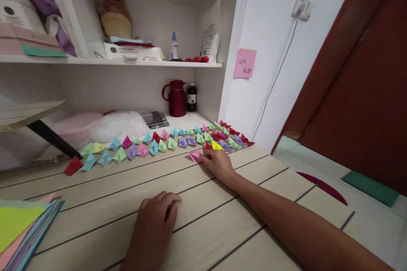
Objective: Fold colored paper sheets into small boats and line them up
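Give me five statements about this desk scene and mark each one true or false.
1. The right hand touches a pink paper boat. True.
2. The left hand holds scissors. False: it rests on the table with nothing seen in it.
3. A stack of coloured paper lies at the near left of the table. True.
4. The red jug lies tipped on its side. False: it stands upright beside a dark bottle.
5. The sticky note on the wall is blue. False: it is pink.
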{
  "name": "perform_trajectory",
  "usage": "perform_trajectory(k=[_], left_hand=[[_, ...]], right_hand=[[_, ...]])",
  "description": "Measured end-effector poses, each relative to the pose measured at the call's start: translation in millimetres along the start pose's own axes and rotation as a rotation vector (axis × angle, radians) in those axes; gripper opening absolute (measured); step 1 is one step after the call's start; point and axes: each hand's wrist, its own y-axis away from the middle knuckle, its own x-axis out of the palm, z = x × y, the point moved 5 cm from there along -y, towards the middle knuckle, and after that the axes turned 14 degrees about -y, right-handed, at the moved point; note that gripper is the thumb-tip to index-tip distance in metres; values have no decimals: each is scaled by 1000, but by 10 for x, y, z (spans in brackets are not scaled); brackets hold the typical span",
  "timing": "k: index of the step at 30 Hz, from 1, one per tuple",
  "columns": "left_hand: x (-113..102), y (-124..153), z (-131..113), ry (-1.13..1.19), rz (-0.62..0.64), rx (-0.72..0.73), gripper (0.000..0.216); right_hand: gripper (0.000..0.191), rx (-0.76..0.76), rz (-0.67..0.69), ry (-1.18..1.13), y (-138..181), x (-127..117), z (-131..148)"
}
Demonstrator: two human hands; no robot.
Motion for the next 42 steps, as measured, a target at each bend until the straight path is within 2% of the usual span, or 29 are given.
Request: perform_trajectory(k=[6,12,17,22,30,42], left_hand=[[-15,11,-24,-14,10,2,26],[-1,0,-10,-10,26,0,25],[18,-1,14,-7,31,-10,25],[28,-7,24,-9,20,2,24],[11,-5,9,-10,7,-2,24],[27,-24,14,-24,8,11,25]], right_hand=[[28,-8,-42,-98,-6,-24,1],[41,-82,-85,-232,4,-182,26],[22,-36,-44,-32,33,-283,-49],[30,-50,36,166,50,-275,-56],[21,-61,106,282,44,-179,14],[24,-84,101,338,34,-178,68]])
